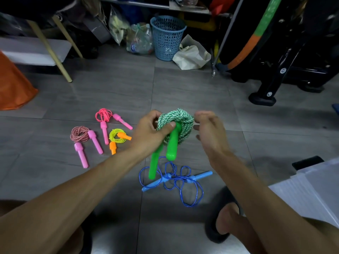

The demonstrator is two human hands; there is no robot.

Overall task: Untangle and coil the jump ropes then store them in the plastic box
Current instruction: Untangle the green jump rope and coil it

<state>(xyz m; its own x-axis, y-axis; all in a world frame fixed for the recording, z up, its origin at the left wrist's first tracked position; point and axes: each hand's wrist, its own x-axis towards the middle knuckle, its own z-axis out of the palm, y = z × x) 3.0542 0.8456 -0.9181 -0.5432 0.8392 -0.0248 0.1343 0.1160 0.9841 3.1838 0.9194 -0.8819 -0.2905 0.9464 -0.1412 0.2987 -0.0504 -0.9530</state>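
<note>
- A grey tiled floor [113, 85] fills the view, with a blue perforated basket [167, 36], a white bag [190, 55] and black exercise gear [286, 70] along the far side.
- The left hand [152, 131] grips the coiled green jump rope [176, 121] above the floor, thumb curled over the coil; its two green handles [172, 143] hang below.
- The right hand [209, 129] hovers just beside the coil, fingers loosely curved and apart, holding nothing.
- Beneath the hands, a blue jump rope [183, 182] lies loose and looped on the tiles.
- To the left lie three coiled ropes: a red-white rope with pink handles [80, 136], a pink rope [104, 116] and a yellow rope with orange handles [117, 136].
- A translucent plastic box [315, 187] sits at the right edge.
</note>
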